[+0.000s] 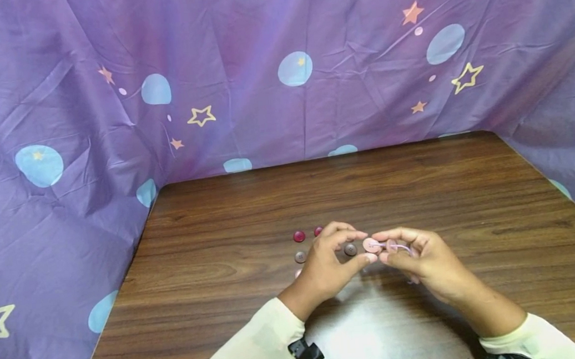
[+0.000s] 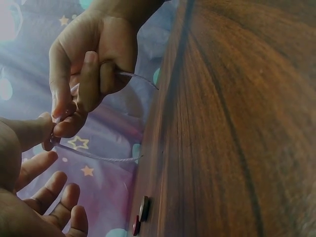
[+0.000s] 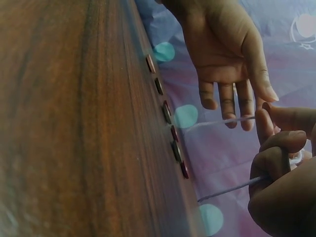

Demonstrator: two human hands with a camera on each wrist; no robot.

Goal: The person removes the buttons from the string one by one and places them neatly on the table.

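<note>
A pink button [image 1: 371,245] is held up between both hands over the table. My left hand [image 1: 330,260] pinches its left edge between thumb and index finger, the other fingers spread in the left wrist view. Through the button runs a thin lavender cord [image 1: 399,246]. My right hand [image 1: 425,259] pinches the cord right at the button's other edge, with its remaining fingers curled. Behind those fingertips a second pink disc [image 1: 391,245] shows on the cord, partly hidden. Two lengths of cord [image 3: 232,189] hang down from the hands in the wrist views.
Beside and behind the left hand lie a dark red button [image 1: 299,236], another dark red one [image 1: 318,231], a grey-brown button [image 1: 300,257] and a second grey-brown one [image 1: 349,249]. A pink button [image 1: 298,273] is partly covered by the left wrist. A purple curtain [image 1: 261,92] surrounds the wooden table [image 1: 210,224].
</note>
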